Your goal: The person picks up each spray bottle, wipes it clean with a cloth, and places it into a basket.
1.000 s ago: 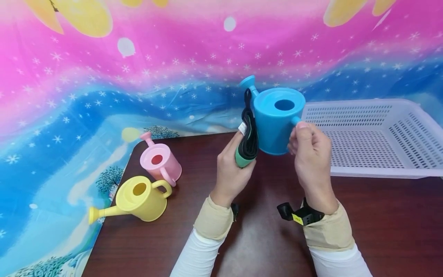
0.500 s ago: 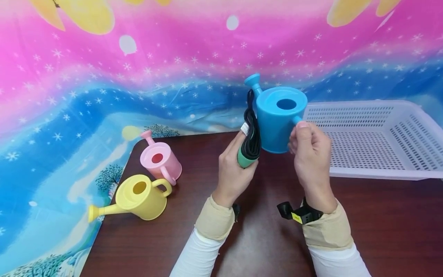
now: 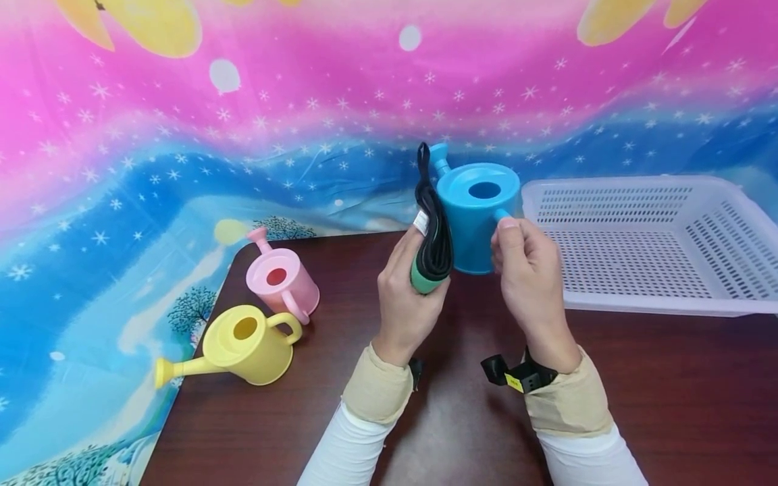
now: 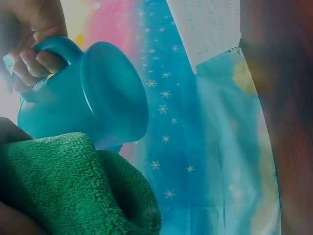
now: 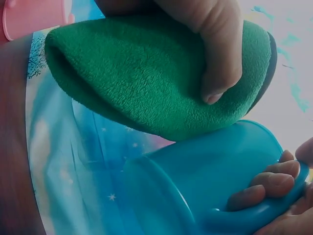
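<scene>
My right hand [image 3: 531, 277] grips the handle of a blue watering can [image 3: 477, 229], which hangs above the table with its sprinkler spout pointing away to the left. My left hand [image 3: 406, 297] holds a folded green towel [image 4: 58, 181] with black edging and a small white tag. The towel lies against the can's left side, and in the right wrist view the left thumb presses on its fuzzy face. Fingers of the right hand curl through the can's handle in the left wrist view. Part of the can is hidden behind the towel.
At the table's left edge stand a pink watering can [image 3: 282, 280] and a yellow watering can [image 3: 249, 344], its spout reaching past the edge. A white plastic basket [image 3: 662, 304] sits at the right rear. A patterned cloth [image 3: 365, 101] hangs behind the table.
The blue watering can and the right hand have shifted left and slightly down, after a small drift right. The towel has also moved a little left, its black-edged top now nearer the spout.
</scene>
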A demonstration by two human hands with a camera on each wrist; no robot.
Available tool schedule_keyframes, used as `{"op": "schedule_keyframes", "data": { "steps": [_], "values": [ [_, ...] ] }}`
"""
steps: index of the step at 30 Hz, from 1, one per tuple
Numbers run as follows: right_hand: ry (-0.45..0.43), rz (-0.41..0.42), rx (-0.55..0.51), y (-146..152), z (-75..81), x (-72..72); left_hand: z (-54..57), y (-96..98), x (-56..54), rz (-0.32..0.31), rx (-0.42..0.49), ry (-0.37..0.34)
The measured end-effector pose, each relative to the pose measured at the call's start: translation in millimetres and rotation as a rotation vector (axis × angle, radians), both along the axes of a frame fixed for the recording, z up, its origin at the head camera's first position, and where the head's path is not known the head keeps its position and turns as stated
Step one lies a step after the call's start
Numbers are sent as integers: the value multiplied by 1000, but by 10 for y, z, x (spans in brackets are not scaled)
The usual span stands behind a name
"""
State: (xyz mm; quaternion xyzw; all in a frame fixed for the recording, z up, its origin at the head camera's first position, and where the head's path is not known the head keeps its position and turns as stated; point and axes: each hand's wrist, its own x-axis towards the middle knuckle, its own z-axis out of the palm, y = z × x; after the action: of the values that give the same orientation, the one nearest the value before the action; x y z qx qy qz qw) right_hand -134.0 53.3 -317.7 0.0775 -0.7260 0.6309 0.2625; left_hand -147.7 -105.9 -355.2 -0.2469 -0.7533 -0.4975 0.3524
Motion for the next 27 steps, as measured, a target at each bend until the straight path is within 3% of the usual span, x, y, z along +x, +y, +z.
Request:
{"op": "schedule_keyframes", "data": {
  "steps": [6, 17, 27],
  "values": [
    [25, -8, -39, 0, 17, 11, -19, 41, 2, -16, -58, 18],
    [155, 2, -224, 47, 25, 8, -91, 163, 38, -41, -156, 36],
    [145, -52, -161, 53, 17, -22, -138, 219, 69, -29, -249, 84]
  ]
}}
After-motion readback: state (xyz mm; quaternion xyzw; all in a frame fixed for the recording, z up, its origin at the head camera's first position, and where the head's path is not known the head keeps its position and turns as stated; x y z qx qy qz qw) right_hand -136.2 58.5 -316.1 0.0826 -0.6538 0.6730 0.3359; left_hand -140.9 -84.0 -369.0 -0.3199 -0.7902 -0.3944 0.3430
